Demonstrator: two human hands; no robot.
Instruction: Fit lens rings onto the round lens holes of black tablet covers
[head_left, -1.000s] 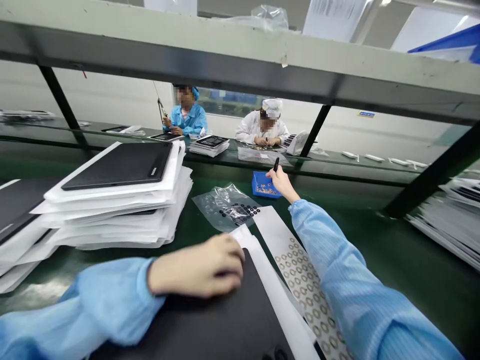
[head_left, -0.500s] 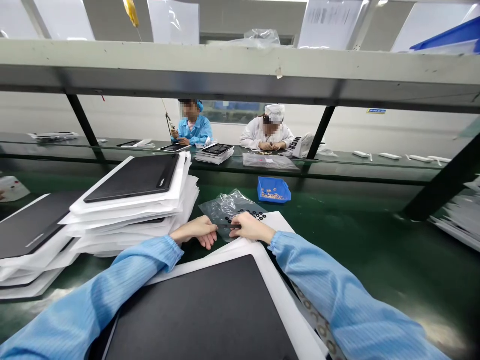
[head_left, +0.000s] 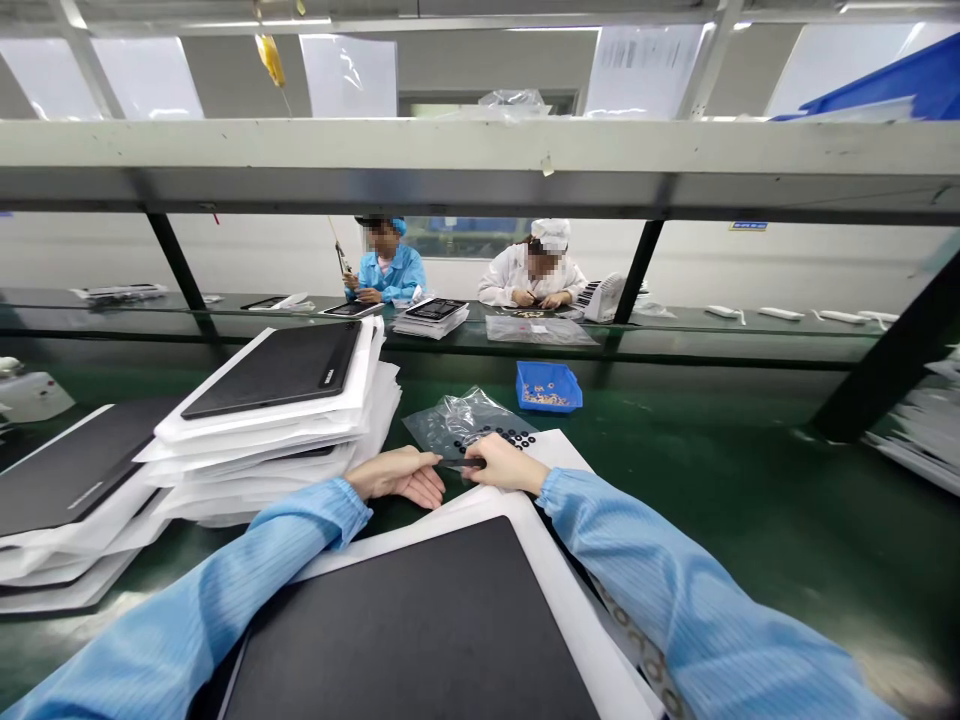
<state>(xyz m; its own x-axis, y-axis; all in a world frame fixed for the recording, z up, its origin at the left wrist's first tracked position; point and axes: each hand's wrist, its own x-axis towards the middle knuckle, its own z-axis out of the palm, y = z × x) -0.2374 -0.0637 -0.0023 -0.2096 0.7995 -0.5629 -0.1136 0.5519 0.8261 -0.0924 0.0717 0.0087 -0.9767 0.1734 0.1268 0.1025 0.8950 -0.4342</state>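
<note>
My right hand (head_left: 504, 463) is closed round a thin dark tool (head_left: 459, 463) whose tip points left toward my left hand (head_left: 399, 475). My left hand's fingertips are pinched at that tip; what they pinch is too small to see. Both hands meet just past the far edge of a black flat panel (head_left: 420, 625) lying on white foam (head_left: 559, 575) in front of me. Right behind the hands lies a clear plastic bag (head_left: 457, 420) and a white sheet with small black rings (head_left: 510, 437).
A stack of black panels between white foam sheets (head_left: 277, 410) stands at the left, more panels (head_left: 67, 470) further left. A small blue tray (head_left: 547, 386) sits beyond the bag. A strip of round washers (head_left: 637, 650) runs under my right sleeve. Two people work at the far bench.
One second ago my right hand reached out to the blue tray and my left hand rested on the panel. Both have since come together by the bag, and have barely moved in the last half second.
</note>
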